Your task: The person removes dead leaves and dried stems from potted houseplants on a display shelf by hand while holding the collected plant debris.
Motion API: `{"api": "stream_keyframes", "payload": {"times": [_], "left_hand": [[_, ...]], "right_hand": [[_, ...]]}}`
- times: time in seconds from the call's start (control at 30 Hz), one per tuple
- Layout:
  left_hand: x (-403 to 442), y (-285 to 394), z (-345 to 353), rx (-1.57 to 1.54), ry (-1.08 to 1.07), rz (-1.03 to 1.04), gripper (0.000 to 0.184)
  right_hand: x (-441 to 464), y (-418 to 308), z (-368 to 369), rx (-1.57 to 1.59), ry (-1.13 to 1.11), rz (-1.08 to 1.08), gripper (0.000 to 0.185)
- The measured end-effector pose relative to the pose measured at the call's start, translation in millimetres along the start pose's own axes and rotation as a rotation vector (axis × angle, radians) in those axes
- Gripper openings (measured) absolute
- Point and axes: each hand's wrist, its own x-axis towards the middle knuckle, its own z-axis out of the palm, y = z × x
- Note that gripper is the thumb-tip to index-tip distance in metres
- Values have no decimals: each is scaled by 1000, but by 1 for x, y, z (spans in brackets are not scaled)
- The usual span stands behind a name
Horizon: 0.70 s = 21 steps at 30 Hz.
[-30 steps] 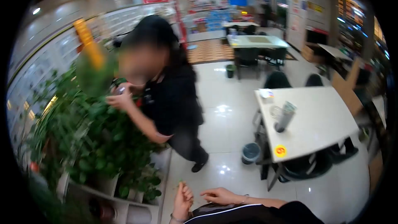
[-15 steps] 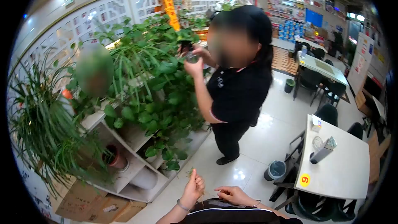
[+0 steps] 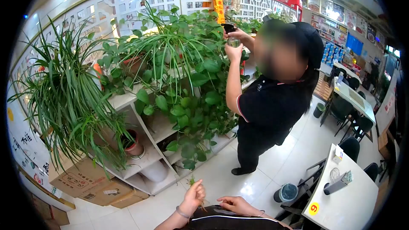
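Note:
My left hand (image 3: 194, 196) is closed around a small plant cutting (image 3: 191, 181). Its green leaves stick out above the fingers, and thin brownish strands hang below them. Beside it, my right hand (image 3: 237, 205) rests low in front of my dark clothing, its fingers partly stretched and nothing seen in it. Ahead stands a person in a dark polo shirt (image 3: 277, 98) and a cap. That person's two hands hold a clear bottle with a black top (image 3: 233, 41) among the plants.
A white shelf (image 3: 147, 153) bears trailing green plants (image 3: 191, 115) and a spiky long-leaved plant (image 3: 72, 98). Cardboard boxes (image 3: 91, 183) lie at its foot. To the right are a white table (image 3: 353, 200), a lined bin (image 3: 286, 193) and dark chairs (image 3: 349, 149).
My view has turned left, so the shelf, plants and other person appear further right. My left hand still grips the cutting; both hands keep nearly the same pose.

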Motion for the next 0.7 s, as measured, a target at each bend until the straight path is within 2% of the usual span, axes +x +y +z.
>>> {"api": "stream_keyframes", "payload": {"times": [0.13, 0.23, 0.3, 0.33, 0.4, 0.47, 0.5, 0.53, 0.57, 0.67, 0.7], "left_hand": [[0, 1, 17, 4, -3, -21, 41], [16, -1, 19, -28, -26, -48, 39], [13, -1, 30, -1, -89, 7, 39], [14, -3, 39, 29, -133, 16, 40], [21, -12, 24, 325, 8, 118, 40], [26, -9, 17, 253, -11, 49, 40], [23, -3, 12, 13, -33, -82, 41], [37, -3, -54, -101, -289, -93, 42], [-24, -16, 25, 316, -130, 166, 31], [-20, -8, 10, 58, -108, -39, 24], [-19, -8, 3, 241, -170, 77, 21]], "right_hand": [[-8, -9, 0, 75, 46, 4, 28], [-12, -13, -3, 61, 13, 111, 28], [-12, -7, -4, 122, 20, 134, 29], [-16, -4, -5, 161, 50, 145, 29], [-20, -10, -9, 36, 66, 117, 30], [-16, 7, -1, 15, 88, 28, 32], [-15, 3, 1, -6, 41, -12, 33], [-15, 1, 4, -43, -29, -49, 33], [-17, 6, 1, -11, 0, -58, 33], [-17, 22, -18, 80, 45, -65, 34], [-15, 23, -34, 110, 90, -57, 34]]}}
